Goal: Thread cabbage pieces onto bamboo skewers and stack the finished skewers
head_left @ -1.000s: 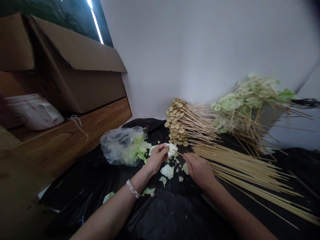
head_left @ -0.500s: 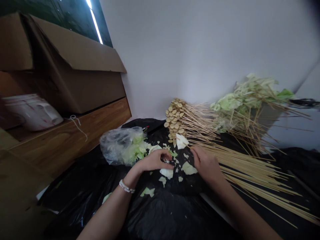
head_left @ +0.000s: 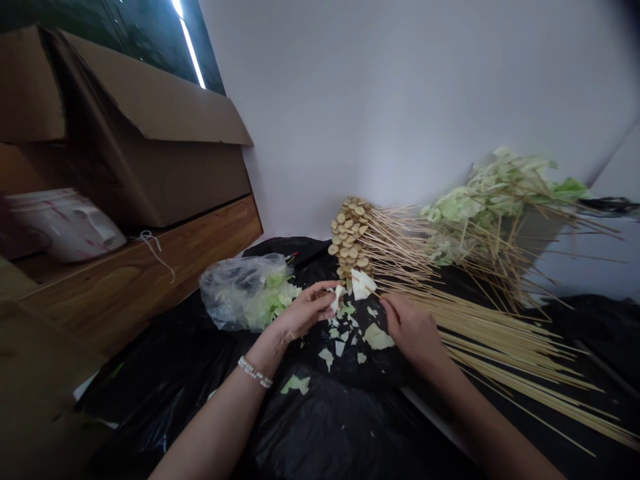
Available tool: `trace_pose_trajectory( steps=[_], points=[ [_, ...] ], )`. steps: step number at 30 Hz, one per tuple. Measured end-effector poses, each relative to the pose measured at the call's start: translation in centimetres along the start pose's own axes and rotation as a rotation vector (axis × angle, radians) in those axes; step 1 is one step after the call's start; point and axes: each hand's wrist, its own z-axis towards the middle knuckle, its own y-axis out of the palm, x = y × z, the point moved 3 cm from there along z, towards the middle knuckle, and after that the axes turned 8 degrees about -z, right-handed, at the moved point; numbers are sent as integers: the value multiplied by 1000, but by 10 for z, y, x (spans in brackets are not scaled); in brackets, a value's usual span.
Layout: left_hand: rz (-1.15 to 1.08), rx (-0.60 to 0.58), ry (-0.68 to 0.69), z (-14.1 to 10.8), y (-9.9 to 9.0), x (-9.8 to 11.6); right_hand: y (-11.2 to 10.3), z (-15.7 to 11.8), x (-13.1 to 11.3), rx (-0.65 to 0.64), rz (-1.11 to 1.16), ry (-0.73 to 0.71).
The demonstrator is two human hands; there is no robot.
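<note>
My left hand (head_left: 313, 308) pinches a white cabbage piece (head_left: 338, 298) between thumb and fingers. Just right of it, my right hand (head_left: 407, 325) is closed on a thin wooden skewer (head_left: 377, 295), whose tip carries another white cabbage piece (head_left: 363, 284). The two pieces are close, with a small gap between them. Below the hands, cabbage scraps (head_left: 379, 337) lie scattered on black plastic sheeting (head_left: 330, 427). Close behind the skewer stands a stack of round beige slices on sticks (head_left: 350, 237). A clear plastic bag (head_left: 227, 290) with cabbage leaves lies left of my left hand.
Loose skewers (head_left: 520, 347) spread out at the right. Behind them, skewered cabbage leaves (head_left: 465, 203) are piled against a white wall (head_left: 380, 100). A cardboard box (head_left: 185, 173) and a white container (head_left: 65, 223) stand on a wooden ledge (head_left: 200, 250) at the left.
My left hand has moved up from the scraps and now pinches a cabbage piece near the skewer tip. The right hand and its skewer have barely moved.
</note>
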Motion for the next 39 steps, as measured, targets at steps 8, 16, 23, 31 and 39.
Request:
trace_pose_trajectory(
  steps=[8,16,23,31,39],
  points=[
    [-465,84,-145,7,-5,-11,3,-1,-4,-40,16,-30],
    [-265,207,-50,10,-2,-18,12,-8,-14,-131,-8,-73],
    [66,287,153,12,-11,-16,17,-10,-14,-183,10,-28],
    [85,275,186,7,-3,-12,17,-9,-14,-194,78,-1],
    [99,368,182,9,-7,-18,18,-9,-14,-217,124,9]
  ],
)
